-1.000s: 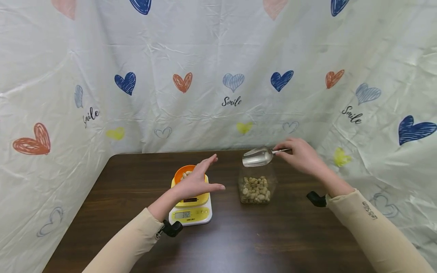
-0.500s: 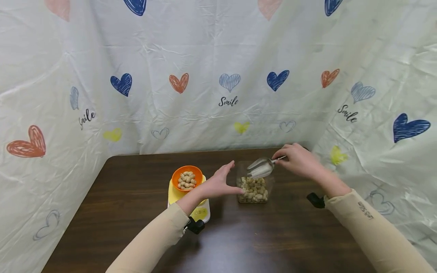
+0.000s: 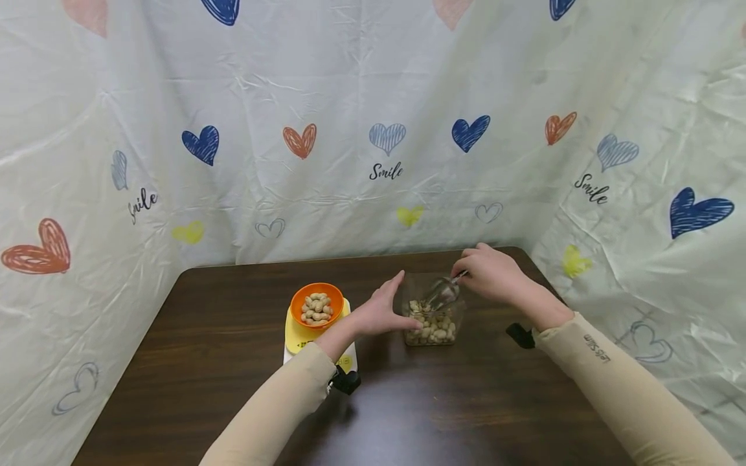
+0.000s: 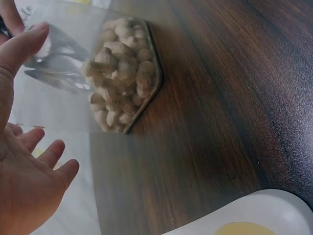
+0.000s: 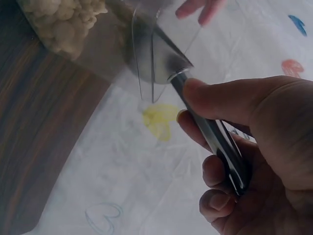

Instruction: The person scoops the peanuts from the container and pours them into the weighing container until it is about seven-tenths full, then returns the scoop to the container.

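Observation:
My right hand [image 3: 488,273] grips the handle of a metal scoop [image 3: 443,293], with the thumb along it in the right wrist view. The scoop's head tilts down inside a clear square container [image 3: 462,318], its tip at the unshelled peanuts [image 3: 434,330]. At the container's left side is my left hand [image 3: 375,315], fingers spread and thumb apart from them. In the left wrist view the thumb [image 4: 29,44] overlaps the container's wall; whether it touches cannot be told. Left of that hand, an orange bowl [image 3: 296,304] holding peanuts stands on a yellow and white kitchen scale [image 3: 296,336].
Everything stands on a dark wooden table [image 3: 227,343]. A white curtain [image 3: 326,200] with hearts and "Smile" prints hangs behind it and along both sides. My left forearm hides much of the scale's front, its display included.
My left hand has moved right, from over the scale to the container's side, uncovering the bowl. My right hand has lowered the scoop from above the container into it.

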The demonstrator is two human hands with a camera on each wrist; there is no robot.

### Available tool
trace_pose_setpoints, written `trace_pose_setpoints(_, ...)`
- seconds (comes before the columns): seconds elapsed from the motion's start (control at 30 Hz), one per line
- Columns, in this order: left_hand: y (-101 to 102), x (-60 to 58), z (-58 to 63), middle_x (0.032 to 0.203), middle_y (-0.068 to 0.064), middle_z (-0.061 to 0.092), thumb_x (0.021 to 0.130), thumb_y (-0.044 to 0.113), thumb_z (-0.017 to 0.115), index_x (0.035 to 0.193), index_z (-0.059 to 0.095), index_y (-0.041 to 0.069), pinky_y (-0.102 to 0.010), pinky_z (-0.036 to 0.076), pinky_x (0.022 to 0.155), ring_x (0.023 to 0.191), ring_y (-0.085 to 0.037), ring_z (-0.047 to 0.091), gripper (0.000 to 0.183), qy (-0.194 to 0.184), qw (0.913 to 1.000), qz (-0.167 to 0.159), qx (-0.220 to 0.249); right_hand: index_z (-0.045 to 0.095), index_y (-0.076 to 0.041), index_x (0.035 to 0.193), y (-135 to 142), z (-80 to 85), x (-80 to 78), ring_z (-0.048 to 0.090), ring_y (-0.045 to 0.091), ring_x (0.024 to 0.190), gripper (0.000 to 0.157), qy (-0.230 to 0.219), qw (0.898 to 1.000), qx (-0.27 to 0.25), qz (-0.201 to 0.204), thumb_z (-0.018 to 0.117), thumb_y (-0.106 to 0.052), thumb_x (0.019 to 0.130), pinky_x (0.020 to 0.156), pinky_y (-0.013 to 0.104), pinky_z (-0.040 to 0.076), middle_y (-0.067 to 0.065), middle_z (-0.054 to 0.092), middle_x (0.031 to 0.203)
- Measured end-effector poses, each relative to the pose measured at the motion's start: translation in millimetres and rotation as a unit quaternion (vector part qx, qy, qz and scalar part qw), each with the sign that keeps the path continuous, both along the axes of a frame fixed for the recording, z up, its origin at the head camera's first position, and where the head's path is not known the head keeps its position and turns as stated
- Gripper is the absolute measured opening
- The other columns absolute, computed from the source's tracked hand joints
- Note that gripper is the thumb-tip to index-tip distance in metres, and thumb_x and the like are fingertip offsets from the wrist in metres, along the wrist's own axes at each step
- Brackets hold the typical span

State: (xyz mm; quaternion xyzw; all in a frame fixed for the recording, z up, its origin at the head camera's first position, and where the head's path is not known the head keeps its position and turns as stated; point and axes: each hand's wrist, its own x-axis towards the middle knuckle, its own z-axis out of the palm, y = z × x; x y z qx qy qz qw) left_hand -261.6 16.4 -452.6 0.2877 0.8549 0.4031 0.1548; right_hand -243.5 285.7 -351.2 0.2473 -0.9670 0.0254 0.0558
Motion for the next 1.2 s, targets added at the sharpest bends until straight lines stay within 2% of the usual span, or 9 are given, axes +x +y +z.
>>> trace_pose_setpoints(0.17, -0.1, -1.5, 1.0, 0.170, 0.000, 0.013, 0.085, 0.054, 0.080, 0.166, 0.004, 0.032, -0.057, 0.024, 0.118, 0.156, -0.030, 0.010, 0.114, 0.005, 1.0000, 0.001, 0.007, 0.081, -0.016, 0.100, -9.3, -8.1, -4.1, 0.052, 0.024, 0.085, 0.013, 0.010, 1.000, 0.024, 0.015, 0.075, -0.007, 0.091, 0.072, 0.041, 0.049, 0.002, 0.065, 0.096)
trace_pose_setpoints(0.37, 1.6, -3.4, 4.4, 0.166, -0.003, 0.025, 0.084, 0.052, 0.081, 0.166, 0.013, 0.027, -0.054, 0.027, 0.117, 0.153, -0.033, 0.018, 0.109, 0.023, 0.9997, 0.012, -0.002, 0.081, -0.015, 0.098, -17.5, -17.2, -10.3, 0.049, 0.023, 0.081, 0.010, 0.035, 0.997, 0.044, 0.046, 0.079, -0.009, 0.090, 0.070, 0.039, 0.048, 0.001, 0.065, 0.093)
trace_pose_setpoints(0.43, 2.0, -3.8, 5.3, 0.165, -0.003, 0.028, 0.084, 0.051, 0.081, 0.165, 0.015, 0.025, -0.053, 0.028, 0.117, 0.152, -0.034, 0.020, 0.108, 0.027, 0.9995, 0.015, -0.004, 0.081, -0.016, 0.097, -18.1, -20.4, -13.9, 0.048, 0.022, 0.081, 0.010, 0.030, 0.997, 0.047, 0.062, 0.080, -0.010, 0.089, 0.070, 0.039, 0.047, 0.001, 0.065, 0.092)
trace_pose_setpoints(0.63, 2.4, -3.4, 7.6, 0.164, -0.005, 0.030, 0.084, 0.048, 0.082, 0.165, 0.017, 0.022, -0.052, 0.029, 0.117, 0.151, -0.033, 0.024, 0.107, 0.029, 0.9994, 0.019, -0.006, 0.081, -0.016, 0.101, -10.3, -30.1, -22.5, 0.050, 0.020, 0.083, 0.011, -0.045, 0.996, 0.016, 0.071, 0.078, -0.011, 0.091, 0.073, 0.039, 0.046, 0.000, 0.066, 0.094)
trace_pose_setpoints(0.77, 2.0, -3.9, 6.8, 0.163, -0.004, 0.031, 0.084, 0.050, 0.083, 0.165, 0.017, 0.023, -0.052, 0.030, 0.116, 0.151, -0.032, 0.024, 0.108, 0.028, 0.9993, 0.022, -0.008, 0.080, -0.016, 0.102, -4.5, -32.5, -29.5, 0.054, 0.021, 0.087, 0.011, -0.070, 0.995, -0.001, 0.074, 0.076, -0.012, 0.092, 0.078, 0.041, 0.047, -0.001, 0.067, 0.096)
trace_pose_setpoints(1.0, 3.9, -5.9, 1.1, 0.162, -0.002, 0.032, 0.083, 0.053, 0.082, 0.165, 0.017, 0.025, -0.051, 0.030, 0.116, 0.150, -0.030, 0.026, 0.108, 0.038, 0.9991, 0.019, -0.009, 0.079, -0.018, 0.105, 0.5, -20.7, -38.7, 0.059, 0.024, 0.099, 0.014, -0.126, 0.990, -0.008, 0.070, 0.071, -0.011, 0.096, 0.089, 0.048, 0.048, -0.003, 0.068, 0.103)
trace_pose_setpoints(1.2, 5.1, -4.8, 1.3, 0.163, -0.002, 0.031, 0.083, 0.055, 0.081, 0.165, 0.017, 0.026, -0.052, 0.030, 0.116, 0.150, -0.030, 0.026, 0.108, 0.030, 0.9993, 0.021, -0.009, 0.079, -0.016, 0.104, 5.0, -14.4, -42.8, 0.064, 0.019, 0.096, 0.013, -0.147, 0.987, -0.035, 0.059, 0.072, -0.011, 0.095, 0.084, 0.043, 0.053, -0.003, 0.067, 0.102)
